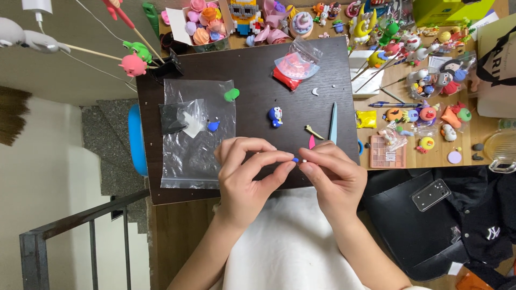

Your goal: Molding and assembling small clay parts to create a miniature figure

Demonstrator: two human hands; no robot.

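A tiny blue clay bit (pixel 295 160) is pinched in the left hand (pixel 248 174) grip, touching a white bead (pixel 304 160) pinched just right of it by the right hand (pixel 333 174), above the table's (pixel 252 64) near edge.

Pinched between the fingertips of both hands, a blue-and-white clay bit (pixel 299 160), too small to make out its shape. Under the left hand (pixel 248 171) and right hand (pixel 332 173), hidden stretch of dark table (pixel 252 64). Cut off by the top edge, a block figure (pixel 243 11) and pink clay flowers (pixel 204 19). Contents of the red bag (pixel 294 67) blurred.
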